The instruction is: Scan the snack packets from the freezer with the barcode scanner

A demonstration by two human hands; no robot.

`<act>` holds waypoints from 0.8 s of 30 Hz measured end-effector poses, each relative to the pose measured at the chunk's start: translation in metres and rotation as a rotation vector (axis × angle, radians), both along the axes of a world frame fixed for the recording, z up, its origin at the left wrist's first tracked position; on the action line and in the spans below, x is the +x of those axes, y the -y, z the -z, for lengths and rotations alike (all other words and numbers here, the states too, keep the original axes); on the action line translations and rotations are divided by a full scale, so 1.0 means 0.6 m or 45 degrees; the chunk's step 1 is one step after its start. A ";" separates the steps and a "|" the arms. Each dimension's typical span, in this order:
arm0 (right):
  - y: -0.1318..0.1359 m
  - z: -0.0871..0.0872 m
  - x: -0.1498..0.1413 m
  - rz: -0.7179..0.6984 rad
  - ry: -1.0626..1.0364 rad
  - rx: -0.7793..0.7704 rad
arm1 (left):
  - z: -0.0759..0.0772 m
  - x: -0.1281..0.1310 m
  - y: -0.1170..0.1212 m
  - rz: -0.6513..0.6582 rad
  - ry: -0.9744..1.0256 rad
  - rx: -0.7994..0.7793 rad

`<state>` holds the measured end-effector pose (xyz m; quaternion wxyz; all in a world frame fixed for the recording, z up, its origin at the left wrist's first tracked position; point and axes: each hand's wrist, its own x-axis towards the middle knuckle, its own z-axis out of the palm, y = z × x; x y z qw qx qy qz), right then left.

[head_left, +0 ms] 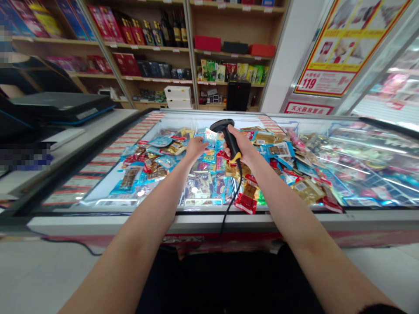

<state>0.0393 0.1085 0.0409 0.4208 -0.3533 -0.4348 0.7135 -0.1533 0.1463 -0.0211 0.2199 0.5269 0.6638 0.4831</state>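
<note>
My right hand (240, 144) is wrapped round the grip of a black and yellow barcode scanner (231, 141), its head tilted toward the left. A black cord (234, 198) runs from the scanner's base down over the front edge. To the left, the fingers of my left hand (196, 147) are closed on the edge of a small pale blue and white snack packet (211, 136), just in front of the scanner head. Below both hands lie many snack packets in a glass-topped chest, among them a red packet (247, 196) and a blue one (129, 178).
The chest's front rim (108, 224) runs across in front of me. At left stands a counter with a dark flat device (62, 107). Behind are shelves (147, 46) of boxes and bottles, and a black box (238, 97). More packets (307, 189) lie right.
</note>
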 end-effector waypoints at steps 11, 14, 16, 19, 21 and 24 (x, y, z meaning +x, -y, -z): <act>0.002 -0.003 0.001 -0.009 -0.001 0.000 | 0.000 -0.006 -0.008 0.022 -0.098 -0.048; 0.001 -0.003 0.001 0.025 -0.012 0.000 | -0.008 -0.008 -0.006 0.003 -0.122 -0.056; 0.001 -0.004 0.001 0.056 -0.014 -0.006 | -0.016 -0.009 -0.003 -0.013 -0.136 -0.072; 0.001 -0.005 0.001 0.096 -0.008 -0.019 | -0.037 -0.018 0.006 -0.090 -0.229 -0.071; 0.001 -0.004 0.002 0.112 -0.010 -0.024 | -0.054 -0.030 0.014 -0.209 -0.335 -0.027; -0.001 -0.002 0.003 0.125 -0.029 -0.005 | -0.082 -0.062 0.031 -0.419 -0.450 0.016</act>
